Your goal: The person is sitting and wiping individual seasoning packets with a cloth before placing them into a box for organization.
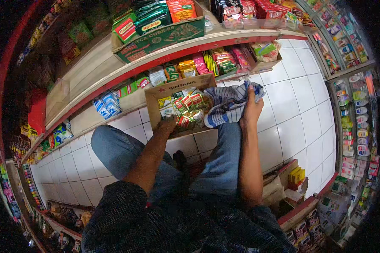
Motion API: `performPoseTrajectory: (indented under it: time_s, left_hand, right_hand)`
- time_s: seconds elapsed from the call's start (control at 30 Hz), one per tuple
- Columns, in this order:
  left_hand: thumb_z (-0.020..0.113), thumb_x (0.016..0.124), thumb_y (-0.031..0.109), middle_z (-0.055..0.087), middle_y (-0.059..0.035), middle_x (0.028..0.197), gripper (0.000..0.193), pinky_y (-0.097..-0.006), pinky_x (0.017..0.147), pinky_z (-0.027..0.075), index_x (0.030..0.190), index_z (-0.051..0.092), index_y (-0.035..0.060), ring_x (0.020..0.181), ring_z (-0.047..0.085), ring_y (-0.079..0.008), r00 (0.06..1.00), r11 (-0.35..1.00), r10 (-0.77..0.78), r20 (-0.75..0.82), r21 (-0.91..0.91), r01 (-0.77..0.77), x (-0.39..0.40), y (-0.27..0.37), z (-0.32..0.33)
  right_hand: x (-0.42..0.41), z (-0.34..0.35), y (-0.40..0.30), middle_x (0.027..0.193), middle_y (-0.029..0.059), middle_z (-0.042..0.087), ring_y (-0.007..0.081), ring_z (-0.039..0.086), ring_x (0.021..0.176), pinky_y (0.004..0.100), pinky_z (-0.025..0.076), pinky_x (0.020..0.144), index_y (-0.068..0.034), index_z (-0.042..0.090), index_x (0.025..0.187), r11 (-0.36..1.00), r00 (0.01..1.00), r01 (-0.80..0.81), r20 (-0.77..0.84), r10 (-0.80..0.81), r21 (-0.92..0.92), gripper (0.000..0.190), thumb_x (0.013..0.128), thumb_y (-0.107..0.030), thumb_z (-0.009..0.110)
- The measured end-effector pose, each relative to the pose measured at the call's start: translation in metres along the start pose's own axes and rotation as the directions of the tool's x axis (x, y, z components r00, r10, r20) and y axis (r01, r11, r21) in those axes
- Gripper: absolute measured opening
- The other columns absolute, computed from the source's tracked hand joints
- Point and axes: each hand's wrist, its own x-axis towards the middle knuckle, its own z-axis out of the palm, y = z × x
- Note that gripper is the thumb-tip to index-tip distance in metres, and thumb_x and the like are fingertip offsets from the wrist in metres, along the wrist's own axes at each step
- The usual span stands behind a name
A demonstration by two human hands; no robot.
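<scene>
Before my knees is an open cardboard box point(183, 83) holding a pile of small sachets point(190, 104), several of them green, red and yellow. My left hand point(167, 125) reaches over the box's near left corner, its fingers among the shadowed packets; whether they grip one cannot be told. My right hand point(252, 106) is closed on a striped blue, grey and white cloth point(229, 102), which drapes over the box's right side and partly hides it.
A low shelf with a red edge point(164, 64) runs in front, with rows of sachets beneath it and a green carton point(161, 41) on top. Blue-white packets point(107, 104) lie left of the box. Glass-fronted shelves point(331, 79) stand right; an opened carton point(291, 186) lies behind right.
</scene>
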Motion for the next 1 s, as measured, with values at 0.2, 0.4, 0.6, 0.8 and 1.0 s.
performPoseTrajectory:
  time_s: [0.2,0.4,0.6,0.8,1.0]
  left_hand:
    - [0.049,0.092,0.016,0.060,-0.0174,0.119,0.054,-0.0417,0.084,0.054,0.142,0.034,0.0040,0.096,0.065,-0.0294,0.889,0.916,0.260,0.377,-0.388,-0.103,0.107,0.109,-0.207]
    - [0.056,0.087,0.010,0.066,-0.0134,0.096,0.015,-0.0377,0.075,0.052,0.099,0.060,0.0020,0.084,0.063,-0.0268,0.945,0.739,0.293,0.148,-0.662,-0.126,0.147,0.034,-0.239]
    - [0.065,0.086,0.019,0.066,-0.0072,0.101,0.024,-0.0334,0.082,0.050,0.103,0.062,0.0026,0.091,0.063,-0.0207,0.917,-0.227,0.394,-0.059,-0.973,0.036,0.139,-0.031,-0.452]
    - [0.057,0.093,0.041,0.063,-0.0107,0.117,0.046,-0.0400,0.099,0.045,0.122,0.056,0.0049,0.108,0.060,-0.0238,0.998,-0.965,0.046,0.045,-0.255,0.056,0.084,0.013,-0.517]
    - [0.041,0.094,0.060,0.059,-0.0117,0.125,0.065,-0.0421,0.106,0.039,0.129,0.052,0.0064,0.114,0.057,-0.0264,0.979,-0.979,0.202,0.025,0.016,0.202,0.079,0.015,-0.522]
  right_hand:
    - [0.019,-0.091,-0.014,0.092,0.0054,0.064,0.0131,0.058,0.081,0.0282,0.047,0.073,0.001,0.063,0.100,0.959,0.958,0.087,-0.243,-0.154,-0.268,0.026,0.092,-0.024,0.064]
    - [0.005,-0.053,-0.015,0.098,0.0098,0.067,0.0168,0.059,0.091,0.0322,0.046,0.085,0.005,0.064,0.107,0.843,0.980,0.167,-0.006,-0.197,-0.511,0.039,0.094,-0.032,0.060]
    - [-0.040,-0.011,-0.017,0.105,0.0229,0.065,0.0290,0.062,0.098,0.0373,0.046,0.087,0.002,0.060,0.114,0.741,0.947,0.257,0.313,-0.066,-0.620,0.035,0.094,-0.026,0.056]
    - [-0.078,0.037,0.007,0.139,0.0219,0.045,0.0424,0.044,0.125,0.0443,0.034,0.108,0.007,0.050,0.126,0.454,0.709,0.681,0.672,-0.213,-0.574,0.051,0.083,-0.017,0.068]
    - [-0.043,0.034,0.017,0.144,0.0255,0.036,0.0485,0.031,0.132,0.0487,0.022,0.114,0.009,0.039,0.135,0.214,0.614,0.789,0.760,-0.214,-0.576,0.065,0.084,-0.019,0.066]
